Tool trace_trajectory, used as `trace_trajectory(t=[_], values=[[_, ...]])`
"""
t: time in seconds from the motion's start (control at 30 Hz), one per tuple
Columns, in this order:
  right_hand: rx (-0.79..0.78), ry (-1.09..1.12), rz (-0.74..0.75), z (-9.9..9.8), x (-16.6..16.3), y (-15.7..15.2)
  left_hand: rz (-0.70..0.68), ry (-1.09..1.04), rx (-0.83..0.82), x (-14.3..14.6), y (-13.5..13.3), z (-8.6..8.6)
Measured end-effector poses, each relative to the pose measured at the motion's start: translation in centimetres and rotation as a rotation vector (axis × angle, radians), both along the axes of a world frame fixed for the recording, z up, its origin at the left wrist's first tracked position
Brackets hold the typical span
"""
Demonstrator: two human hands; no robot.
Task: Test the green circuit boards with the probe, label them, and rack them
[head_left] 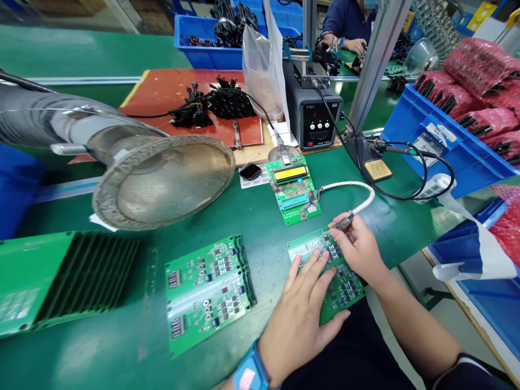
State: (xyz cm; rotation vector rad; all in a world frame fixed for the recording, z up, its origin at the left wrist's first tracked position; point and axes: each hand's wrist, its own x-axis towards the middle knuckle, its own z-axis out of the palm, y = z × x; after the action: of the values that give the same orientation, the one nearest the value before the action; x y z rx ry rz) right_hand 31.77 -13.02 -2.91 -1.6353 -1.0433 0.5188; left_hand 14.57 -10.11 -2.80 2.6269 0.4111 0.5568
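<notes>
A green circuit board [348,290] lies in front of me near the table's front edge, partly covered by my hands. Across it, my left hand [303,303] rests flat with the fingers spread, a blue band on its wrist. My right hand [357,244] pinches a small grey connector [344,222] against the board's far edge. From this connector a white sleeved cable [361,187] loops back to a green test board [294,189] with a lit yellow display. What touches the connector's tip is hidden by the fingers.
Left of my hands stand a stack of similar boards [209,287] and a row of upright boards [36,281]. A fume hood [170,181] overhangs the table. A soldering station [314,111], an iron in its holder [371,154] and blue crates [447,143] stand behind. Opposite, a person [349,24] works.
</notes>
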Motion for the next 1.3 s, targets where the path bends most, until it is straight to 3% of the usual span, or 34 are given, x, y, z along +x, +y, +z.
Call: trace_trajectory(t=[0.27,0.37,0.6,1.03,1.3], values=[[0.024,0.082,-0.014,0.1,0.1,-0.1,-0.003,0.031,0.039,0.1,0.0,0.1],[0.019,0.138,-0.028,0.8,0.1,-1.7,0.003,0.030,0.036,0.1,0.0,0.2],[-0.154,0.160,0.047,1.5,-0.3,-5.9,0.001,0.035,0.057,0.2,0.1,0.3],[-0.183,-0.048,0.066,2.0,-1.0,-6.0,-0.002,0.067,0.073,0.2,0.1,0.5],[-0.117,-0.097,-0.001,1.0,-1.4,-5.6,0.013,0.069,0.053,0.3,0.0,0.5]])
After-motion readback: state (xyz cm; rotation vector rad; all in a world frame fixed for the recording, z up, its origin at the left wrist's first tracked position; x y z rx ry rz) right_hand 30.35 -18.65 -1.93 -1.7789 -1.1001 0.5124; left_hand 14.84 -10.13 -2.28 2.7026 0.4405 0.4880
